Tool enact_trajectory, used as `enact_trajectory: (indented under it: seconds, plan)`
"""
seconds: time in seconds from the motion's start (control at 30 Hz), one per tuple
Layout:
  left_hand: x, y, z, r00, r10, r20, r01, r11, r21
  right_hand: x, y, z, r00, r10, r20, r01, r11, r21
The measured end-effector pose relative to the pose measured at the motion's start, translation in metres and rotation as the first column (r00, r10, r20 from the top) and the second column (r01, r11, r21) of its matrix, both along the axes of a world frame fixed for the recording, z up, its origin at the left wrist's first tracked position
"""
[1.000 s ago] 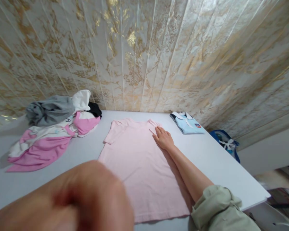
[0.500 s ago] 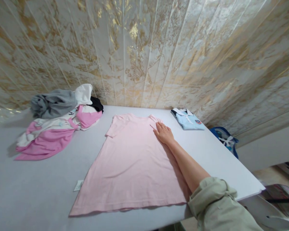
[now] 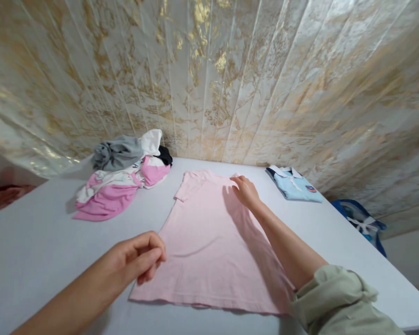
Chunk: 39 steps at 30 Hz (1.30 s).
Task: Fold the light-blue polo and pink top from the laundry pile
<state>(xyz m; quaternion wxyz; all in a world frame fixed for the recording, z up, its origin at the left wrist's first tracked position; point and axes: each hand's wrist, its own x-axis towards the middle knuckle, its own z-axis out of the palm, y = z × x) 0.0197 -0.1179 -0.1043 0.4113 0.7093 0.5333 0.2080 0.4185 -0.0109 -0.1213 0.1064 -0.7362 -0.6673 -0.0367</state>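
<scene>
Pink T-shirt (image 3: 206, 242): is lying spread across the white table (image 3: 356, 265), neckline facing away.
Left hand (image 3: 143, 257): is hovering by the shirt's lower left edge, fingers curling shut, visibly pinching nothing.
Right hand (image 3: 246, 191): is floating above the right shoulder, fingers loose, grasping nothing.
Folded light-blue collared shirt (image 3: 293, 187): is resting far right.

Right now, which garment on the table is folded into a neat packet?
The light blue garment on the right: it lies compact, while the pink shirt is spread out and the clothes at left are loosely heaped.

pale green sleeve (image 3: 351, 309), rolled cuff (image 3: 330, 291)
</scene>
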Motion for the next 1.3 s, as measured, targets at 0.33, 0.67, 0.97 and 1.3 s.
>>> enact_trajectory:
  seconds: [0.33, 0.67, 0.97, 1.3]
  plan:
    - [0.004, -0.007, -0.03, 0.841, 0.151, -0.52, -0.027, 0.971, 0.238, -0.151, 0.072, 0.015, 0.912, 0.409, 0.033, -0.4, 0.903, -0.156]
    - [0.012, 0.002, -0.039, 0.879, 0.06, -0.473, 0.054, 0.973, 0.224, -0.171, 0.085, 0.006, 0.859, 0.459, 0.227, -0.414, 0.883, -0.221]
    - [0.018, 0.007, -0.056, 0.97, 0.151, -0.191, -0.123, 0.98, 0.154, -0.164, 0.09, 0.006, 0.833, 0.471, 0.291, -0.426, 0.881, -0.205]
    - [0.042, -0.009, -0.006, 0.99, 0.13, -0.046, -0.115, 0.965, 0.236, -0.125, 0.077, 0.023, 0.908, 0.367, 0.204, -0.37, 0.929, -0.022]
